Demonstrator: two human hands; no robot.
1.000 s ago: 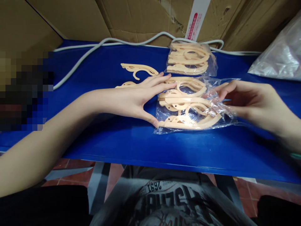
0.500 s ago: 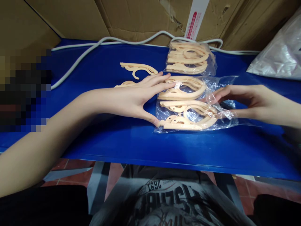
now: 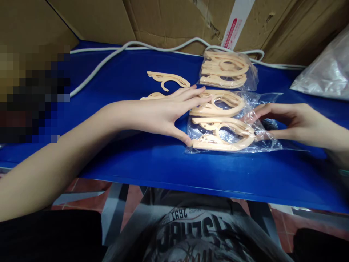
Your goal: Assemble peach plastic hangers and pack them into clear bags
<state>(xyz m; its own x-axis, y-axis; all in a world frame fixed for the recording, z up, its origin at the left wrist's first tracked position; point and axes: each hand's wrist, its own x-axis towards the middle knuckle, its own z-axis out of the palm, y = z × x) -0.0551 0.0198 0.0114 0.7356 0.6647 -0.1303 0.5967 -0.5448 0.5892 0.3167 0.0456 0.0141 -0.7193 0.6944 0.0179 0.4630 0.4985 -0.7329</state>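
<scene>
A clear plastic bag (image 3: 268,125) lies on the blue table (image 3: 152,160) with several cream plastic hook pieces (image 3: 220,125) inside. My left hand (image 3: 163,112) rests flat and open against the bag's left end, fingers stretched out, thumb at the lowest piece. My right hand (image 3: 289,118) is at the bag's right side, fingers pinching the crinkled plastic near the pieces' tips. Behind it lies a second filled bag of the same pieces (image 3: 227,70). One loose cream piece (image 3: 167,78) lies beyond my left hand, and another (image 3: 152,96) is partly hidden by it.
A white cable (image 3: 109,60) runs along the table's back edge. Cardboard boxes (image 3: 163,18) stand behind the table. A crumpled clear plastic bag (image 3: 324,72) lies at the far right. A blurred patch covers the left side. My lap and red floor tiles show below.
My right hand has lowered and pressed the bag flatter over the pieces. The view has shifted slightly; my left hand has kept its place at the bag's left end.
</scene>
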